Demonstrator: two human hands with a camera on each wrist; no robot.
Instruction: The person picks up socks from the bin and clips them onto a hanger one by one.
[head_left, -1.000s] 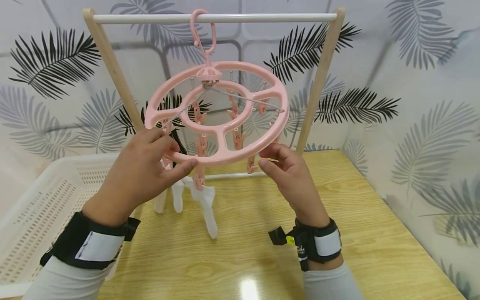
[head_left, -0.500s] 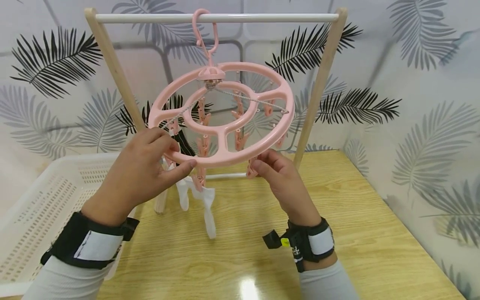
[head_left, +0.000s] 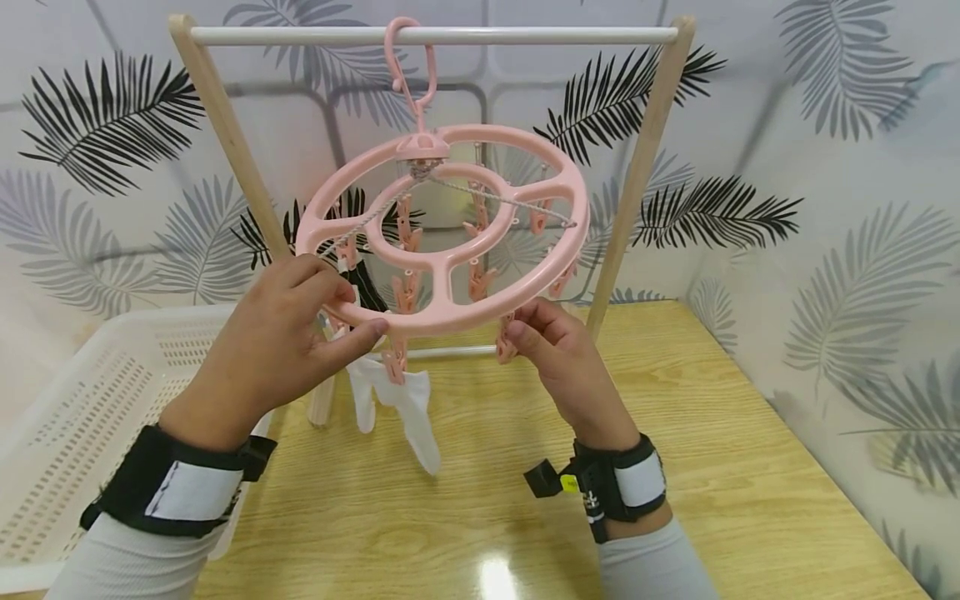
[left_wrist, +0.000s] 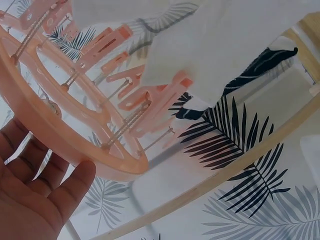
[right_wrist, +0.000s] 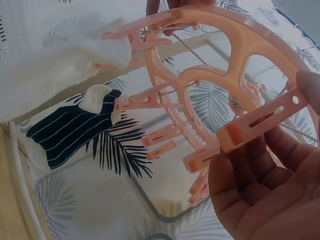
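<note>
A pink round clip hanger (head_left: 468, 315) hangs tilted by its hook (head_left: 409, 62) from a rail. My left hand (head_left: 262, 342) grips the near-left part of its rim, thumb along the near edge. At the near-right rim, my right hand (head_left: 566, 362) pinches a pink clothespin (right_wrist: 262, 119) that dangles from the ring. The right wrist view shows that clothespin with nothing in its jaws. White socks (head_left: 414, 417) hang from clothespins below the left hand. A dark striped sock (right_wrist: 75, 131) hangs behind them, mostly hidden in the head view.
The rack has a white rail (head_left: 540, 35) and wooden posts (head_left: 637, 167). A white slatted basket (head_left: 97, 375) stands at the left on the wooden table (head_left: 465, 517). Other pink clothespins (head_left: 408, 292) dangle under the ring. Leaf-patterned cloth (head_left: 847, 250) lines the back.
My right hand has moved left along the rim and taken hold of a clothespin. The ring has shifted slightly right, and the white socks have swung. My left hand keeps its grip.
</note>
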